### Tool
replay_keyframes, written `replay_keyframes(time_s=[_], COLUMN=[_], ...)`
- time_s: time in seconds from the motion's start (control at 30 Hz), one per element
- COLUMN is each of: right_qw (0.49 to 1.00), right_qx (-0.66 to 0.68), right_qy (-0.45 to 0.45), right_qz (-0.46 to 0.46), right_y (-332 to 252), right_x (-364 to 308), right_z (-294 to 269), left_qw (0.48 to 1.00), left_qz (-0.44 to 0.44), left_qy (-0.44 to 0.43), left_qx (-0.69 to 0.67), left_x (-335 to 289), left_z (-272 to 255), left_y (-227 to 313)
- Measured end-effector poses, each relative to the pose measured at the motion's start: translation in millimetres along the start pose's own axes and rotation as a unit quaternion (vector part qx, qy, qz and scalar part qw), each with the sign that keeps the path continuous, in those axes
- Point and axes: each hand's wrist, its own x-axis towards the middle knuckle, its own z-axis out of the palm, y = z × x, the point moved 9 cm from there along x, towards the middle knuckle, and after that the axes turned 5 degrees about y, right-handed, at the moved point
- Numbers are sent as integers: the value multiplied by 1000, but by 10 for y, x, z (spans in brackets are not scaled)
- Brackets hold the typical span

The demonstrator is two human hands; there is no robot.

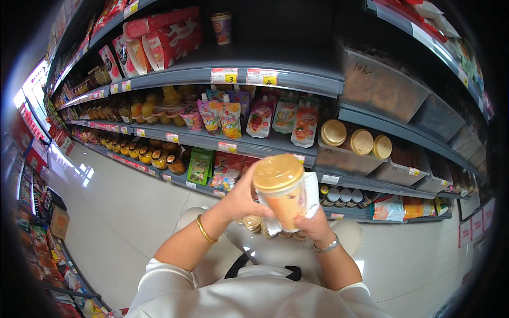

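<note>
Held up before my body is a beige paper-like cup [286, 208] with a gold lid, tilted slightly. My left hand [243, 197] is wrapped round its left side. A white cloth [312, 194] lies against the cup's right side and also shows at its lower left. My right hand [315, 227] is closed on this cloth low on the right, pressing it to the cup; part of its fingers is hidden. Beneath the held cup, between my knees, stand several gold-lidded containers [251, 222], partly covered by my hands.
Shelves ahead carry drink pouches [261, 116], jars [175, 163] and pink boxes [172, 45]. Several gold-lidded containers [361, 142] sit on a clear plastic bin [347, 162] at the right. One small cup [221, 28] stands on the upper shelf. Another shelf row [53, 249] runs along the left.
</note>
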Motion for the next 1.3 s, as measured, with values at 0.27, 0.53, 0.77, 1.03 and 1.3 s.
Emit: replay_keyframes(time_s=[0.27, 0.53, 0.77, 1.03, 1.3], right_qw=[979, 588, 354, 365, 365], right_qx=[-32, -633, -907, -879, -906], right_qy=[183, 209, 173, 240, 201], right_qz=[-79, -459, 150, 193, 73], right_y=[-636, -3086, -2683, -2768, -2566], right_x=[499, 1663, 3145, 3661, 4679], right_z=[-3, 571, -306, -421, -347], left_qw=[963, 921, 885, 863, 843], left_qz=[128, 209, 303, 308, 311], left_qy=[176, 268, 266, 333, 391], left_qx=[-160, -192, -234, -221, -198], left_x=[-109, -291, -146, -51, -181], left_z=[-480, -1546, -2008, -2622, -3051], left_y=[158, 412, 494, 172, 75])
